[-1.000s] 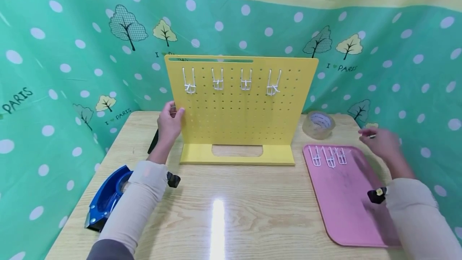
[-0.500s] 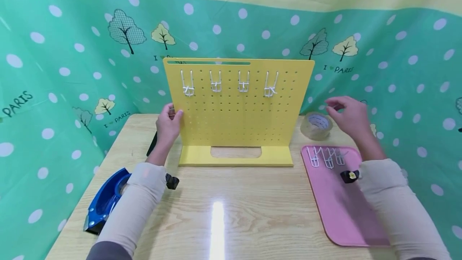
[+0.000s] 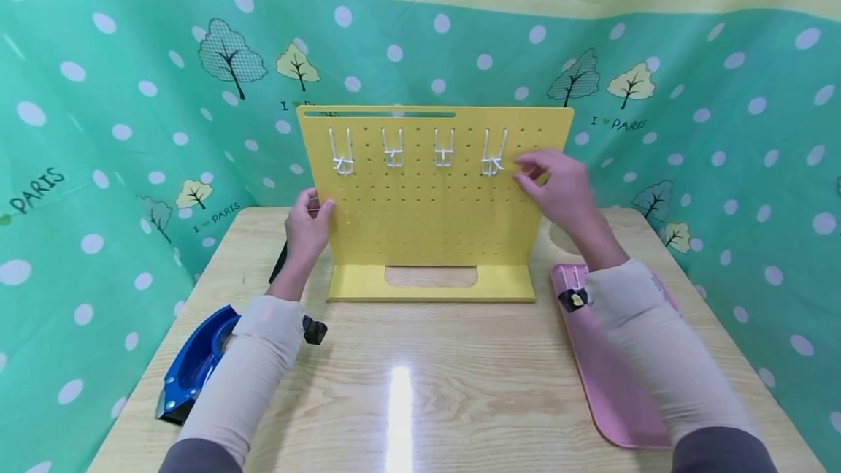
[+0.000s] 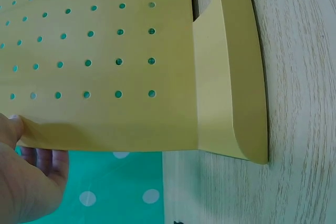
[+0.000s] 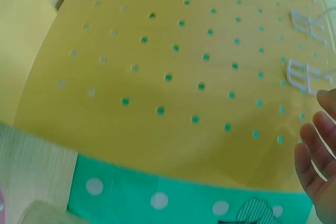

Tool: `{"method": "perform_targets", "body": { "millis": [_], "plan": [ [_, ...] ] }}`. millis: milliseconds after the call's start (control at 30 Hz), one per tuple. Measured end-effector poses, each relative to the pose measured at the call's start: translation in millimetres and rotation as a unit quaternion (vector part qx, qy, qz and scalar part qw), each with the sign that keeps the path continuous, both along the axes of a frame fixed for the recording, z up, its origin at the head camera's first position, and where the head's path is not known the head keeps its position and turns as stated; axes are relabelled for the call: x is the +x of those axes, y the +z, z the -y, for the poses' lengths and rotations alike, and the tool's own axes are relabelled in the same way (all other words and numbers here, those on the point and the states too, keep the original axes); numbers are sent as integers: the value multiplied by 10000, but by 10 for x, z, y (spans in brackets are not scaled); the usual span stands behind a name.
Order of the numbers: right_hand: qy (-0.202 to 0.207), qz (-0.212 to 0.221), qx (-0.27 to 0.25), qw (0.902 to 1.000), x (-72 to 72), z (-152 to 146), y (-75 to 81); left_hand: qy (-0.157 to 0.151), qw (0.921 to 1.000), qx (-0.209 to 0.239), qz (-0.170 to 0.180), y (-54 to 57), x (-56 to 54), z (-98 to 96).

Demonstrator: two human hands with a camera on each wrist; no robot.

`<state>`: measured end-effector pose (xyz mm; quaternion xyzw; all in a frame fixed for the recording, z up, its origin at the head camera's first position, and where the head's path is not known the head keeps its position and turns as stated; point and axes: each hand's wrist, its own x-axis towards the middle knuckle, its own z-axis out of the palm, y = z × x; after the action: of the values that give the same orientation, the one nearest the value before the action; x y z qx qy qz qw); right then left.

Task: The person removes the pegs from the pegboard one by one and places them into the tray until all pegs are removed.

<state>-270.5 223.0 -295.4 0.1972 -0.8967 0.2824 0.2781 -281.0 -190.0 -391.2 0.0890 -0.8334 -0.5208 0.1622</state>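
A yellow pegboard [image 3: 427,217] stands upright on its folded base, and several white wire hooks [image 3: 444,149] hang in a row near its top. My left hand [image 3: 307,225] grips the board's left edge, thumb on the front and fingers behind it, as the left wrist view also shows. My right hand [image 3: 558,185] is raised at the board's right side, its fingertips close to the rightmost hook [image 3: 492,160]. In the right wrist view the fingers [image 5: 315,140] are loosely bent and nothing shows between them.
A pink tray [image 3: 607,385] with white hooks [image 3: 573,277] lies at the right, partly under my right forearm. Behind that arm, a clear tape roll [image 3: 561,239] is mostly hidden. A blue tape dispenser [image 3: 190,367] sits at the left, and a black object [image 3: 279,263] lies behind my left wrist.
My right hand has moved left from beyond the tray's far right side, past the tape roll, to the front of the pegboard. My left hand keeps its grip on the board's edge.
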Motion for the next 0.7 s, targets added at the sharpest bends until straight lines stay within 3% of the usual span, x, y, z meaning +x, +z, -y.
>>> {"method": "perform_targets", "body": {
  "millis": [333, 700],
  "plan": [
    [-274, -404, -80, 9988, -148, 345, -25, 30, 10000, 9, 30, -21, -6, 11],
    [-683, -574, -205, 9958, -179, 473, -73, -20, 9999, 82, 61, -18, -8, 2]
  ]
}}
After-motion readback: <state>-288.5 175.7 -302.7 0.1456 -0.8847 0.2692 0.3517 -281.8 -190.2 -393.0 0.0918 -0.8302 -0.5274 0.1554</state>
